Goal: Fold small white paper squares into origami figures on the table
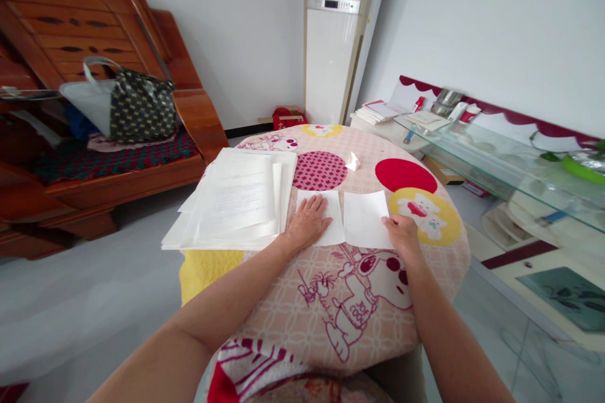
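Note:
Two white pieces of paper lie side by side on the patterned tablecloth point(302, 302), a narrow gap between them. My left hand point(309, 217) rests flat, fingers stretched out, on the left piece of paper point(333, 227). At the right edge of the other piece of paper point(365, 220), my right hand point(401, 233) pinches it between thumb and fingers. Left of my left hand is a stack of printed sheets point(236, 195), loosely piled. A small crumpled bit of white paper point(352, 161) sits beyond the two pieces.
A wooden bench point(127, 189) with a dark patterned bag point(142, 104) stands at the left. Behind the table rises a tall white air conditioner point(331, 63). On the right, a glass shelf point(510, 164) holds papers and containers near the table edge.

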Demonstrator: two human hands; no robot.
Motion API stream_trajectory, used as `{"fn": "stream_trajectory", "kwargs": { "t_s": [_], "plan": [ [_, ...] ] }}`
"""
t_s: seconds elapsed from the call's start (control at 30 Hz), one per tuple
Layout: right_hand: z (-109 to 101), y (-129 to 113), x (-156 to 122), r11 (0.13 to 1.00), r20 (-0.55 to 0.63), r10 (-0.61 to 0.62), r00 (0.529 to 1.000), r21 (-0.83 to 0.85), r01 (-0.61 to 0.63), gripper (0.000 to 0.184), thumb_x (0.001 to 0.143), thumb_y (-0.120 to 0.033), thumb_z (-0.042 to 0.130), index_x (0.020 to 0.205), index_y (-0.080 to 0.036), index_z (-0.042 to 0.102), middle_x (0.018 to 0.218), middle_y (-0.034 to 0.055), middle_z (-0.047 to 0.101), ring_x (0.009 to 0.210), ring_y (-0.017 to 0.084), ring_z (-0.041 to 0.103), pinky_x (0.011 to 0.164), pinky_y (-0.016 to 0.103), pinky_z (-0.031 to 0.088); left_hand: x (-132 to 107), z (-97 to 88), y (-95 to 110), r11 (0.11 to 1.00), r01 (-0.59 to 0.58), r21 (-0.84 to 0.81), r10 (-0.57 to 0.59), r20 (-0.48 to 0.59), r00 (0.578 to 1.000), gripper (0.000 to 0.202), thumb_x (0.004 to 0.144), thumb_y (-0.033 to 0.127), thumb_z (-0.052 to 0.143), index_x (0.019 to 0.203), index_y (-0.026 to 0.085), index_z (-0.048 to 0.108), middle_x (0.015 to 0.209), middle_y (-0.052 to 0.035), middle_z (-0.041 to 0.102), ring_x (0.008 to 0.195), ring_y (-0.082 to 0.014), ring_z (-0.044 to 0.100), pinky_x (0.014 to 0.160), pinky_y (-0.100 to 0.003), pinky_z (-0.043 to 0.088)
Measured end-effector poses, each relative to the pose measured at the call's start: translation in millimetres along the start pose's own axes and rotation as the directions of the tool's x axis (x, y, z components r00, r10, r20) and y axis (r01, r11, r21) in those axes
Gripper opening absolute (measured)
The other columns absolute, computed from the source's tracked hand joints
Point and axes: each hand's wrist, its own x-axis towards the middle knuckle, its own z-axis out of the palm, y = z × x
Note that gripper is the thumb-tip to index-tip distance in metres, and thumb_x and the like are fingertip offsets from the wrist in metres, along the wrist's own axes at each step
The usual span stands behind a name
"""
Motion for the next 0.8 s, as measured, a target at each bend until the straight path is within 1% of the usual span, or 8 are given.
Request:
{"fn": "stream_trajectory", "kwargs": {
  "t_s": [0.07, 0.13, 0.17, 0.23, 0.27, 0.33, 0.5, 0.8],
  "plan": [
    [-2.2, -0.9, -0.3, 1.000, 0.008, 0.021, 1.000, 0.009, -0.021, 0.039, 0.075, -0.036, 0.056, 0.044, -0.022, 0.037, 0.045, -0.0026, 0.035, 0.052, 0.013, 0.037, 0.053, 0.030, 0.026, 0.2, 0.5, -0.2, 1.000, 0.000, 0.001, 0.000, -0.003, 1.000, 0.057, 0.102, 0.038, 0.037, 0.150, 0.007, 0.039, 0.159, -0.0191, 0.037, 0.149, -0.0311, 0.032, 0.123, -0.049, 0.026],
    [-4.5, -1.2, -3.1, 0.995, 0.048, 0.085, 0.995, 0.056, -0.088, 0.036, 0.075, -0.040, 0.059, 0.049, -0.020, 0.046, 0.046, -0.0015, 0.042, 0.050, 0.013, 0.040, 0.050, 0.028, 0.028, 0.3, 1.4, -0.5, 1.000, -0.002, 0.002, 0.002, -0.014, 1.000, 0.056, 0.102, 0.038, 0.037, 0.150, 0.008, 0.039, 0.159, -0.0189, 0.038, 0.149, -0.0306, 0.032, 0.122, -0.049, 0.026],
    [-5.5, -0.7, -5.5, 0.985, 0.085, 0.132, 0.988, 0.103, -0.141, 0.032, 0.075, -0.043, 0.060, 0.056, -0.019, 0.054, 0.050, -0.0004, 0.049, 0.049, 0.014, 0.043, 0.047, 0.027, 0.030, 0.3, 1.9, -0.6, 1.000, -0.003, 0.002, 0.003, -0.020, 1.000, 0.056, 0.102, 0.038, 0.037, 0.150, 0.009, 0.039, 0.158, -0.0185, 0.038, 0.149, -0.0304, 0.033, 0.122, -0.049, 0.026],
    [-6.9, 1.8, -11.7, 0.943, 0.177, 0.204, 0.963, 0.230, -0.242, 0.033, 0.073, -0.045, 0.064, 0.086, -0.015, 0.068, 0.064, 0.0025, 0.064, 0.047, 0.015, 0.049, 0.042, 0.026, 0.035, 0.4, 2.4, -0.7, 1.000, -0.003, 0.001, 0.003, -0.026, 1.000, 0.056, 0.102, 0.039, 0.037, 0.150, 0.010, 0.039, 0.158, -0.0180, 0.039, 0.148, -0.0303, 0.033, 0.122, -0.049, 0.026],
    [-7.4, 3.9, -15.0, 0.920, 0.214, 0.209, 0.954, 0.289, -0.267, 0.042, 0.070, -0.043, 0.066, 0.102, -0.015, 0.069, 0.071, 0.0039, 0.068, 0.046, 0.015, 0.052, 0.039, 0.026, 0.037, 0.4, 2.4, -0.6, 1.000, -0.003, 0.000, 0.003, -0.026, 1.000, 0.056, 0.102, 0.039, 0.037, 0.150, 0.010, 0.039, 0.158, -0.0181, 0.039, 0.148, -0.0305, 0.033, 0.122, -0.049, 0.026],
    [-7.7, 8.5, -20.7, 0.883, 0.252, 0.186, 0.950, 0.380, -0.274, 0.055, 0.067, -0.037, 0.068, 0.117, -0.014, 0.067, 0.077, 0.0053, 0.072, 0.046, 0.016, 0.055, 0.037, 0.026, 0.040, 0.3, 1.7, -0.1, 1.000, -0.003, -0.002, 0.003, -0.023, 1.000, 0.057, 0.102, 0.039, 0.037, 0.150, 0.008, 0.038, 0.158, -0.0187, 0.038, 0.148, -0.0311, 0.033, 0.123, -0.049, 0.026],
    [-7.1, 14.5, -25.8, 0.819, 0.246, 0.169, 0.954, 0.504, -0.275, 0.052, 0.065, -0.031, 0.069, 0.112, -0.010, 0.071, 0.073, 0.0055, 0.074, 0.045, 0.014, 0.055, 0.033, 0.023, 0.042, -0.3, -1.2, 1.0, 1.000, 0.003, -0.002, -0.003, -0.008, 1.000, 0.057, 0.102, 0.038, 0.038, 0.150, 0.007, 0.038, 0.159, -0.0185, 0.038, 0.148, -0.0311, 0.032, 0.123, -0.049, 0.026],
    [-8.5, 11.3, -25.1, 0.767, 0.221, 0.233, 0.947, 0.557, -0.319, 0.043, 0.061, -0.022, 0.072, 0.103, -0.010, 0.074, 0.069, 0.0045, 0.074, 0.042, 0.014, 0.056, 0.030, 0.021, 0.042, 0.1, -0.9, 0.6, 1.000, -0.001, -0.008, 0.001, -0.015, 1.000, 0.057, 0.102, 0.038, 0.038, 0.149, 0.006, 0.039, 0.158, -0.0188, 0.039, 0.148, -0.0315, 0.033, 0.123, -0.049, 0.026]
  ]
}}
